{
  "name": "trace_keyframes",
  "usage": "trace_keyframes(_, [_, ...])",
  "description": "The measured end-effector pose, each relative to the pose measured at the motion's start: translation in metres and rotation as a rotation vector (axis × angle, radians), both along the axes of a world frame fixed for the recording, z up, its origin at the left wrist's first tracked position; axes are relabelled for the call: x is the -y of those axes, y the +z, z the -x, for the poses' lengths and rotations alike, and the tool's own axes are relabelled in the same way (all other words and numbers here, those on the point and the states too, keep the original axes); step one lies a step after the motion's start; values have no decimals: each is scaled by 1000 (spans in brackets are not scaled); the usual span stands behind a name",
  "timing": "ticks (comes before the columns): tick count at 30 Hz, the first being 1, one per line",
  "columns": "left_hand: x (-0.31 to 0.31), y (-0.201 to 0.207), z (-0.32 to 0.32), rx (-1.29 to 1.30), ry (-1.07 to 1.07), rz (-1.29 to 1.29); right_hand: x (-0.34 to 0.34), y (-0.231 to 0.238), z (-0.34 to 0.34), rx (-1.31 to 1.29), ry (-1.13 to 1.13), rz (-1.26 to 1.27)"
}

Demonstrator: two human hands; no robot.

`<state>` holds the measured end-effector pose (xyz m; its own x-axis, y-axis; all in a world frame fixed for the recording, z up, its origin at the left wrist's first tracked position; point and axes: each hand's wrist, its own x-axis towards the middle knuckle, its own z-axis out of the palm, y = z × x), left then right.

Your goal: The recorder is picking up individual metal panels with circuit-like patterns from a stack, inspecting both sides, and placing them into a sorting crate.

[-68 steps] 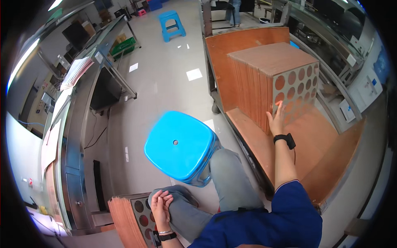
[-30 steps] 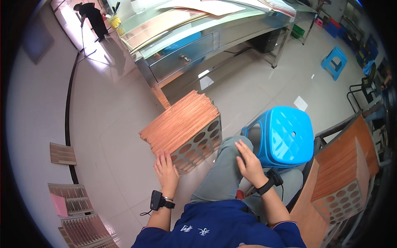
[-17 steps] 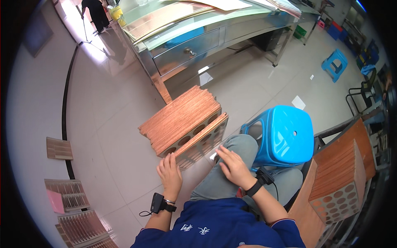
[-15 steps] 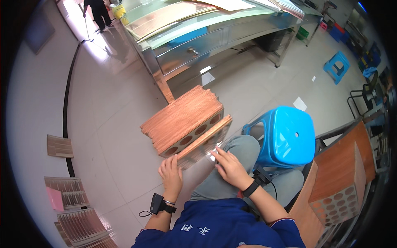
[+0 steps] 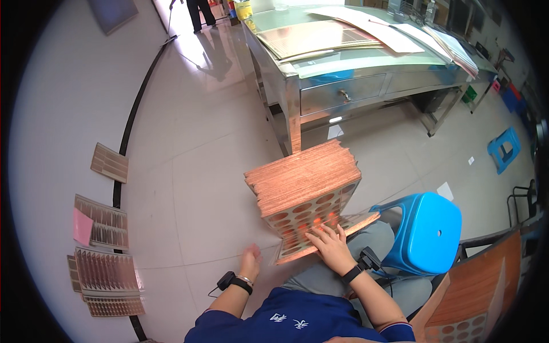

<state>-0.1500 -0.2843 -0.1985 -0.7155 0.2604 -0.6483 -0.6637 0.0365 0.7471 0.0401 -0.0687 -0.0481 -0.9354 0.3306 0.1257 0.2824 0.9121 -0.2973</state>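
Observation:
A thick stack of panels point(image 5: 303, 177) stands on the floor before me, its long edges copper-coloured and its near face covered with round copper discs. A thinner bundle of panels point(image 5: 357, 227) leans away from it towards my knee. My right hand point(image 5: 331, 248) lies over the bundle's upper edge, fingers spread and stretched across its inner side; its palm side is hidden. My left hand point(image 5: 250, 260) is off the panels, left of the stack, above the floor. Motion blurs its fingers, and nothing shows in it.
A blue plastic stool point(image 5: 426, 234) stands at my right knee. Beyond the stack is a metal desk point(image 5: 343, 94) with sheets on top. Sample panels point(image 5: 103, 223) lean along the left wall. Another disc-patterned block point(image 5: 457, 328) sits low at right. Someone's legs point(image 5: 200, 12) show far off.
My left hand has let go of the thin bundle and moved away from it. The bundle now tilts further from the stack, exposing the discs. The whole view has shifted.

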Motion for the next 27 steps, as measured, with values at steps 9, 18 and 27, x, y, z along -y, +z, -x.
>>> trace_keyframes(9, [-63,59,-23,477,-446,-52,-2,12,6,76,-2,-7])
trace_keyframes(18, [-62,-4,-25,715,-137,-212,-11,14,15,74,-12,-19])
trace_keyframes(27, [-67,39,-23,-245,-741,-265,-21,-1,18,-22,-36,-13])
